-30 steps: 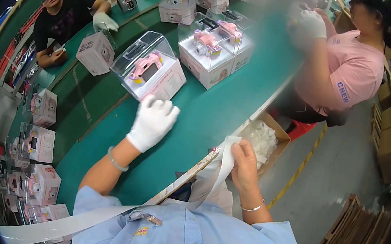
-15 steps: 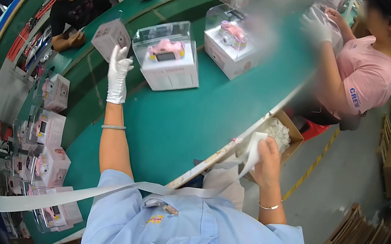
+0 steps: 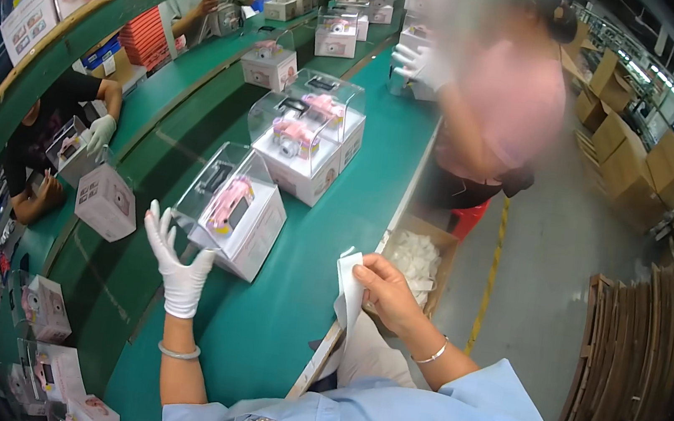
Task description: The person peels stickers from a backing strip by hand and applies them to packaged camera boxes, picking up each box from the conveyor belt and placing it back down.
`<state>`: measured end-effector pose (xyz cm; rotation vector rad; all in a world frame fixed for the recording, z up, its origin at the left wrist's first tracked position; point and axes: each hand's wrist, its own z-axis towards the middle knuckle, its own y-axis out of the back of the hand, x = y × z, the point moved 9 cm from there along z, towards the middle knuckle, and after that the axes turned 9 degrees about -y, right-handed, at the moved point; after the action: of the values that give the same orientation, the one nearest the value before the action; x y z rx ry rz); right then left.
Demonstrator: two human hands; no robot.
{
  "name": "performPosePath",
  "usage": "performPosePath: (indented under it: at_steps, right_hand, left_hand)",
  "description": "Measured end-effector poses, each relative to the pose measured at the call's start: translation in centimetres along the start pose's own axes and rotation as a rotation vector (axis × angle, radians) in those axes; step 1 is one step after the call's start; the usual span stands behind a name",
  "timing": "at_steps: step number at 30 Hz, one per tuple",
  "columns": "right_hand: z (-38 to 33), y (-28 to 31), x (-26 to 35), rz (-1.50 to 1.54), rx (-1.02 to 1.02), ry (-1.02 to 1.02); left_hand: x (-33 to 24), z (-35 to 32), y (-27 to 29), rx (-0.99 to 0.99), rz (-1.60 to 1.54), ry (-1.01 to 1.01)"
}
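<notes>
My left hand [image 3: 180,271], in a white glove, has its fingers spread and holds nothing. It is at the near left corner of a white box [image 3: 248,237] with a clear plastic cover, in which a pink toy camera [image 3: 230,204] lies. Whether the fingertips touch the box, I cannot tell. My right hand [image 3: 393,300], bare, pinches a white strip [image 3: 350,284] between thumb and fingers above the table edge. Its lower end hangs down towards my lap. Just beyond stand two similar boxed toy cameras [image 3: 295,140], side by side.
A tilted white carton [image 3: 107,201] lies across the green table [image 3: 317,233]. More boxed cameras [image 3: 47,310] line the left. A co-worker in pink [image 3: 505,105] sits ahead on the right. An open carton of white material [image 3: 415,258] stands beside the table edge. Flattened cardboard [image 3: 631,348] leans far right.
My view has swung to the right and up. My left hand is now beside the nearest boxed camera's near corner. The long white strip across my chest no longer shows; a short length hangs from my right hand.
</notes>
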<state>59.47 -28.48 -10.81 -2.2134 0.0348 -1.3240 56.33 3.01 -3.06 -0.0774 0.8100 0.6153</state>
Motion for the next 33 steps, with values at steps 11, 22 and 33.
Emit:
performPosePath:
  at_steps: [11, 22, 33]
  right_hand:
    - [-1.4, -3.1, -0.3, -0.019, 0.125, -0.02]
    - [-5.2, -6.0, -2.3, -0.108, 0.319, -0.177]
    - [-5.9, -10.0, -6.1, -0.231, 0.417, -0.251]
  left_hand:
    - [1.2, -0.5, -3.0, -0.229, 0.258, 0.12]
    - [0.8, -16.5, 6.9, -0.366, -0.501, 0.882]
    - [-14.5, -13.0, -0.8, 0.654, 0.692, -0.317]
